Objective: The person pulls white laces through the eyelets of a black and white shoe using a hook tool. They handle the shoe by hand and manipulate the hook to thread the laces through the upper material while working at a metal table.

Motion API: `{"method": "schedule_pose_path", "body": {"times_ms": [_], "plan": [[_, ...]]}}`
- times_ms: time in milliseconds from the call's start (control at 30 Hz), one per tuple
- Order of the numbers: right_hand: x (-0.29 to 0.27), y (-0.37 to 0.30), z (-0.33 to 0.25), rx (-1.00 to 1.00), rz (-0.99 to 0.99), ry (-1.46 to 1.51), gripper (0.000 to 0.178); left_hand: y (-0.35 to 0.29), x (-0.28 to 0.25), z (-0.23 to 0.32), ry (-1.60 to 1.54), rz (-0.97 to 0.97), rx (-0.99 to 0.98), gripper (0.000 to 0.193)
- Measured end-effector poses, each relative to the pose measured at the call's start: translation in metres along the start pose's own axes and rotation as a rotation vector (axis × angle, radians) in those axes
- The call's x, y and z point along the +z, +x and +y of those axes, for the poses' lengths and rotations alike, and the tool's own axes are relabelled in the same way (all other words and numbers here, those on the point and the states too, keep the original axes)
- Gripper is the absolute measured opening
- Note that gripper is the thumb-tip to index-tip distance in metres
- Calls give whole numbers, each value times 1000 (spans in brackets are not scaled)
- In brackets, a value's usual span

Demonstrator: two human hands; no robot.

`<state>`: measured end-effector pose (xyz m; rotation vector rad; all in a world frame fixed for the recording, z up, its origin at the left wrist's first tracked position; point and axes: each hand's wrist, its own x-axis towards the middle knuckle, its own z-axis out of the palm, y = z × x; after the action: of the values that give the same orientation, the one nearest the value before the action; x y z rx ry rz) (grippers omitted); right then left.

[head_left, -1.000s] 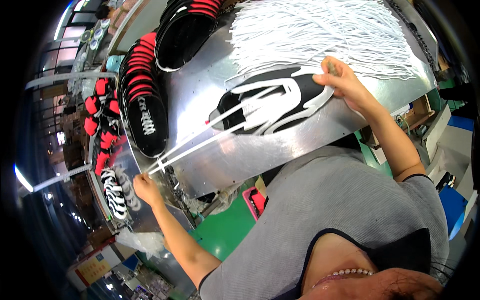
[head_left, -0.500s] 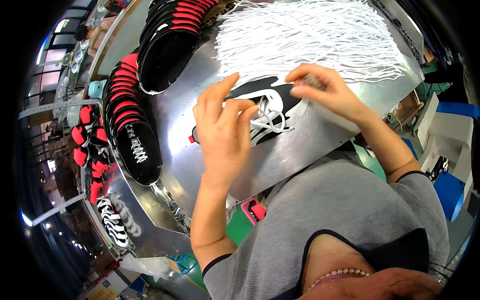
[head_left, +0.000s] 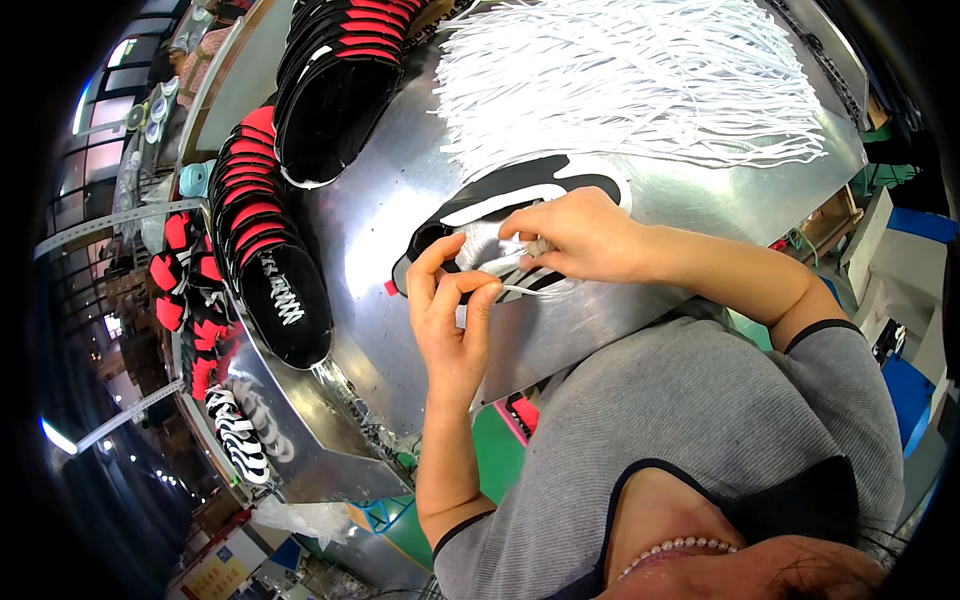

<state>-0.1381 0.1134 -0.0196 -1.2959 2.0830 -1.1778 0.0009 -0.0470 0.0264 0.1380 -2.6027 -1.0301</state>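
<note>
A black-and-white shoe upper (head_left: 515,185) lies on its side on the metal tabletop before me, with a small red tab at its left end. My left hand (head_left: 450,325) is at its near left side, thumb and index finger pinching a white shoelace (head_left: 535,292). That lace runs right from the fingertips along the near side of the upper. Over the opening, my right hand (head_left: 575,240) has its thumb and fingers drawn together at the lacing area. A greyish bit shows among those fingers; what they grip is too hidden to name.
A broad heap of white shoelaces (head_left: 630,85) covers the far tabletop. Two curved stacks of black-and-red uppers (head_left: 285,310) stand to the left. Further left are more red-and-black pieces (head_left: 205,335) and black-and-white striped pieces (head_left: 237,440). The metal table's (head_left: 640,300) near edge faces my body.
My right hand has come down and left from beyond the upper's right part to the lacing area. My left hand has lowered slightly, drawing the lace toward the near side. More of the upper shows.
</note>
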Motion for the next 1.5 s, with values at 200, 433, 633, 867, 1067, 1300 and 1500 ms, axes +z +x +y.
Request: {"method": "schedule_pose_path", "body": {"times_ms": [200, 433, 633, 867, 1067, 1300, 1500], "plan": [[-78, -21, 21, 12, 319, 442, 22, -17, 2, -14, 1, 15, -170, 8], [-94, -67, 0, 143, 210, 205, 20, 27, 10, 25, 117, 32, 99, 3], [-13, -24, 4, 246, 157, 789, 17, 49, 33, 28, 107, 24, 156, 8], [-6, -24, 16, 414, 265, 932, 22, 28, 15, -17, -99, -281, -360, 42], [7, -18, 13, 438, 328, 666, 29, 44, 50, -32, -823, -541, -1059, 62], [0, -22, -6, 413, 268, 360, 34, 12, 59, -14, -781, -284, -838, 47], [-2, -35, -10, 252, 207, 337, 30, -2, 60, 2, -693, -148, -740, 35]]}}
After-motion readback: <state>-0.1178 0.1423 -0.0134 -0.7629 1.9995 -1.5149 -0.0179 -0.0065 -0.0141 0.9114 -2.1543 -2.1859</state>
